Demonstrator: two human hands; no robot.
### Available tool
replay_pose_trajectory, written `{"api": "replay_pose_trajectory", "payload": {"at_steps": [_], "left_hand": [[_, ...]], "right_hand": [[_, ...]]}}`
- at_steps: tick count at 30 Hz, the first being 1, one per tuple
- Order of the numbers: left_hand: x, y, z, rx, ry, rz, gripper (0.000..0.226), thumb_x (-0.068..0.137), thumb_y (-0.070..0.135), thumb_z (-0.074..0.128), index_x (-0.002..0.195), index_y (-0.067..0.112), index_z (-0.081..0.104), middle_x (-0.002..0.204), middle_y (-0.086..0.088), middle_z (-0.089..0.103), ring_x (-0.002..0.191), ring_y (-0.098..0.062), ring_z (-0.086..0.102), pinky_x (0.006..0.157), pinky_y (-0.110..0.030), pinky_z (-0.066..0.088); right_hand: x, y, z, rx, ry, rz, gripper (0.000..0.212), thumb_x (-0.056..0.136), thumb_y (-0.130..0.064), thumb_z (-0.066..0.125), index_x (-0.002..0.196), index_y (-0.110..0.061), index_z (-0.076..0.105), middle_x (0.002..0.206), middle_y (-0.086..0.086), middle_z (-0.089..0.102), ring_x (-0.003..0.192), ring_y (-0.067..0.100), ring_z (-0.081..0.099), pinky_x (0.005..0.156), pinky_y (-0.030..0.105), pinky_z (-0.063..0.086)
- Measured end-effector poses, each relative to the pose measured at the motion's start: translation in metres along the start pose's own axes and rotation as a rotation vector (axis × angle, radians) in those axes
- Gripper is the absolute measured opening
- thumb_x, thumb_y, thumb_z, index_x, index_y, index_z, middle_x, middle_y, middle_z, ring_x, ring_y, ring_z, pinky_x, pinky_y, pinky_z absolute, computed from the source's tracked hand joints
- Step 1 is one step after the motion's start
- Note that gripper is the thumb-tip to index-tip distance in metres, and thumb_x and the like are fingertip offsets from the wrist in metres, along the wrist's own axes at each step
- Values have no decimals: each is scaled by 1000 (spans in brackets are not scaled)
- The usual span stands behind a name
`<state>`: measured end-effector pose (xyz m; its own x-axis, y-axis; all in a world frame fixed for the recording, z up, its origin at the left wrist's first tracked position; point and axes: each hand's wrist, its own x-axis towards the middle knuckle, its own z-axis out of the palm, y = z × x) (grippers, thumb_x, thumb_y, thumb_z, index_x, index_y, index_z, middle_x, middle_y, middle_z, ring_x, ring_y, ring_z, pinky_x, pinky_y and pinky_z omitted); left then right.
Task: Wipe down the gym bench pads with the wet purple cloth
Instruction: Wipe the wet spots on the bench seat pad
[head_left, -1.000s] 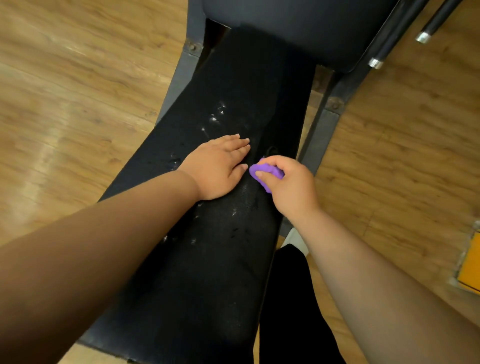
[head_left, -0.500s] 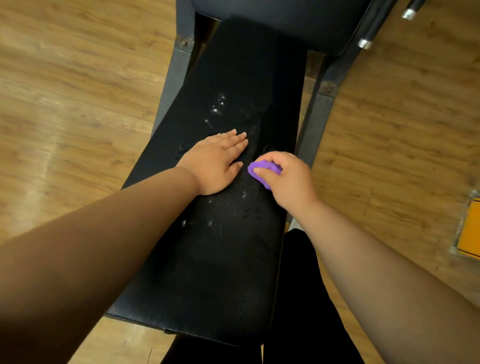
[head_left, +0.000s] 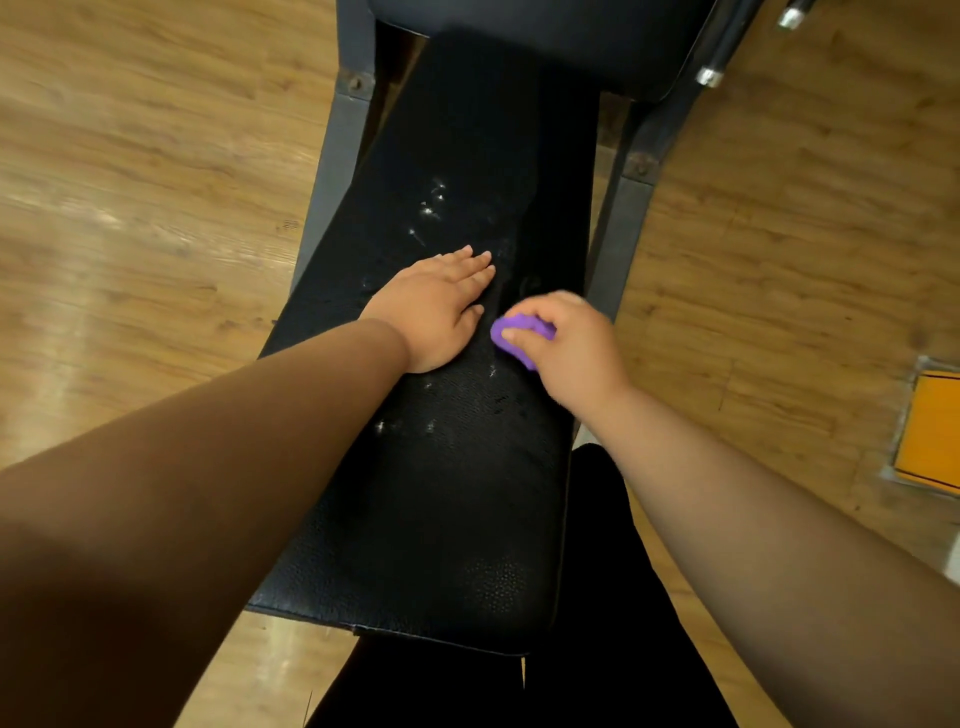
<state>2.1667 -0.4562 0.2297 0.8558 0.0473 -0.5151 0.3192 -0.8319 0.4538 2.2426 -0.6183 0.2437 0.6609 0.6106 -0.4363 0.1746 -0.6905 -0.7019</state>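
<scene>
Now my right hand (head_left: 563, 345) is closed round the balled purple cloth (head_left: 519, 335), pressing it on the bench pad (head_left: 441, 519) near its right edge; my left hand (head_left: 441, 306) lies flat and empty beside it. Lengthwise, the pad runs away from me.

Gym, black padded bench (head_left: 457, 493) on steel frame (head_left: 332, 156), wood-plank floor (head_left: 130, 208)

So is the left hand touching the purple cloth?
Apart. In the head view, black pad shows between the left hand and the cloth.
</scene>
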Motion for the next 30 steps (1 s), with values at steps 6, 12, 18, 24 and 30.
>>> {"api": "replay_pose_trajectory", "payload": {"at_steps": [6,12,18,24,30], "left_hand": [[-1,-1,0,-13,9,12,52,104,29,34,153,15,23,161,1,17,149,-13,7,118,-25,2],[-5,1,-2,-24,6,18,51,104,27,34,153,15,24,161,1,18,149,-13,8,117,-24,1],[-21,2,-9,-7,-32,26,49,104,28,34,151,13,28,160,-1,23,149,-15,10,121,-29,5],[-68,4,-10,-11,-63,19,53,104,31,33,154,16,20,162,4,13,149,-11,3,117,-25,2],[-101,1,2,57,-86,82,60,101,42,24,154,15,13,162,0,9,150,-14,0,116,-23,-4]], "right_hand": [[5,-7,6,14,22,45,9,87,-14,69,94,-18,72,89,-12,50,78,0,48,68,0,33],[-19,-4,3,49,-31,10,9,85,-15,71,89,-23,70,88,-13,56,81,-2,51,72,3,35],[-1,-12,4,53,-30,108,8,88,-17,67,94,-20,72,95,-1,65,84,11,58,69,20,43],[-57,-20,2,34,-121,38,16,86,-17,70,84,-31,64,89,-17,55,80,0,54,70,8,43],[-28,-25,5,55,-21,154,6,88,-17,67,94,-15,70,83,-7,59,74,3,52,62,15,39]]}}
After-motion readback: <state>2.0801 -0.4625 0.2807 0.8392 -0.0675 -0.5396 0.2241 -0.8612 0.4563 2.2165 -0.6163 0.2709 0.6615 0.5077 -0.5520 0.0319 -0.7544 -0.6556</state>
